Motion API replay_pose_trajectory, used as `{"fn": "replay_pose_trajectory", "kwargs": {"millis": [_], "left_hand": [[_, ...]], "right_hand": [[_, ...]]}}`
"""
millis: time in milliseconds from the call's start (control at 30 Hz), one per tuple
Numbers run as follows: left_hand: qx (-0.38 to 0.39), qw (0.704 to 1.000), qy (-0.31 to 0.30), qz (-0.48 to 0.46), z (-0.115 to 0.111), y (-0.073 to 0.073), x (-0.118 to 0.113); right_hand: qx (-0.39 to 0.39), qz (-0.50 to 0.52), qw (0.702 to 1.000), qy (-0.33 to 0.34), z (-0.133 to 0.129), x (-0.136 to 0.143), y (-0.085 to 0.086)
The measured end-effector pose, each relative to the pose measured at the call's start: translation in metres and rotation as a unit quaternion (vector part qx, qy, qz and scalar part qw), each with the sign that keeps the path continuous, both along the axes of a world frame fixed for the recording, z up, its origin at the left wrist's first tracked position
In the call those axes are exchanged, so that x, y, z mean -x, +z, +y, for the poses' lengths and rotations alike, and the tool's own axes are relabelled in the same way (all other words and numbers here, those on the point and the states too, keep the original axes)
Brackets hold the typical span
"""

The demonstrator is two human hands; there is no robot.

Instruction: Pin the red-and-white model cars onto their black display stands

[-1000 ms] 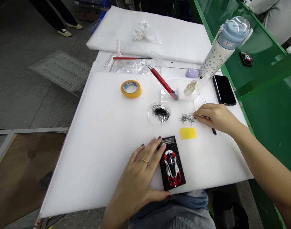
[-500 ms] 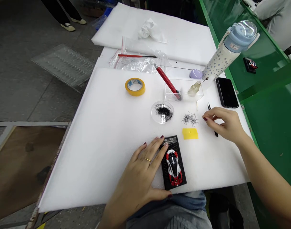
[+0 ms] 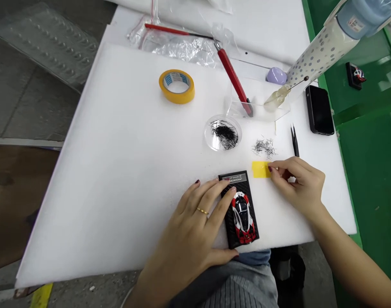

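Note:
My left hand [image 3: 192,222] lies flat on the white foam sheet [image 3: 125,162], fingers resting on the left edge of a black base [image 3: 229,182] that carries a small red, white and black model car [image 3: 243,214]. My right hand [image 3: 298,182] sits to the right of it, fingertips pinched at the right edge of a yellow tape piece [image 3: 260,169]. Black tweezers [image 3: 294,140] lie on the foam just beyond that hand. A loose pile of thin black wire bits [image 3: 264,146] lies above the tape piece.
A clear round dish [image 3: 223,133] holds more black bits. Behind it are a yellow tape roll [image 3: 176,86], a red-handled knife [image 3: 235,81], a clear box [image 3: 262,111], a glue bottle [image 3: 276,98], a dotted water bottle [image 3: 324,45], a phone [image 3: 319,110] and plastic bags [image 3: 179,45]. A green frame [image 3: 368,141] borders the right.
My right hand has left the wire bits and tweezers and come down to the yellow tape piece. The view has tilted down and closer. My left hand stays on the car base.

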State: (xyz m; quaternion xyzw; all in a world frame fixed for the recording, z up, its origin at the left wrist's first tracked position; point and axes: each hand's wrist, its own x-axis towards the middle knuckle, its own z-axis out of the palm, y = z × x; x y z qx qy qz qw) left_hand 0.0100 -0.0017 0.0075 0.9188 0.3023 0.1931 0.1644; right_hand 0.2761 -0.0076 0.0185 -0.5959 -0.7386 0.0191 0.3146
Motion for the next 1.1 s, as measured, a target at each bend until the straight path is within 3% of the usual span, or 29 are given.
{"fn": "replay_pose_trajectory", "kwargs": {"millis": [167, 567, 700, 800, 933, 1100], "left_hand": [[0.034, 0.999, 0.006, -0.038, -0.001, 0.003, 0.003], [0.053, 0.998, 0.017, -0.033, 0.001, 0.004, 0.002], [0.051, 0.998, 0.019, -0.036, 0.002, 0.004, 0.002], [0.050, 0.998, 0.019, -0.033, 0.002, 0.005, 0.001], [0.051, 0.998, 0.020, -0.028, 0.002, 0.006, 0.001], [0.061, 0.998, 0.027, -0.017, 0.002, 0.007, 0.001]], "right_hand": [[0.011, -0.013, 1.000, 0.001, 0.001, 0.002, 0.002], [0.031, -0.023, 0.999, -0.019, 0.001, 0.003, 0.002], [0.014, -0.011, 1.000, -0.019, -0.008, 0.006, 0.009], [-0.008, 0.026, 0.998, -0.050, -0.032, 0.023, 0.017], [0.000, 0.150, 0.986, -0.066, -0.067, 0.067, 0.018], [-0.019, 0.202, 0.970, -0.132, -0.077, 0.107, 0.009]]}}
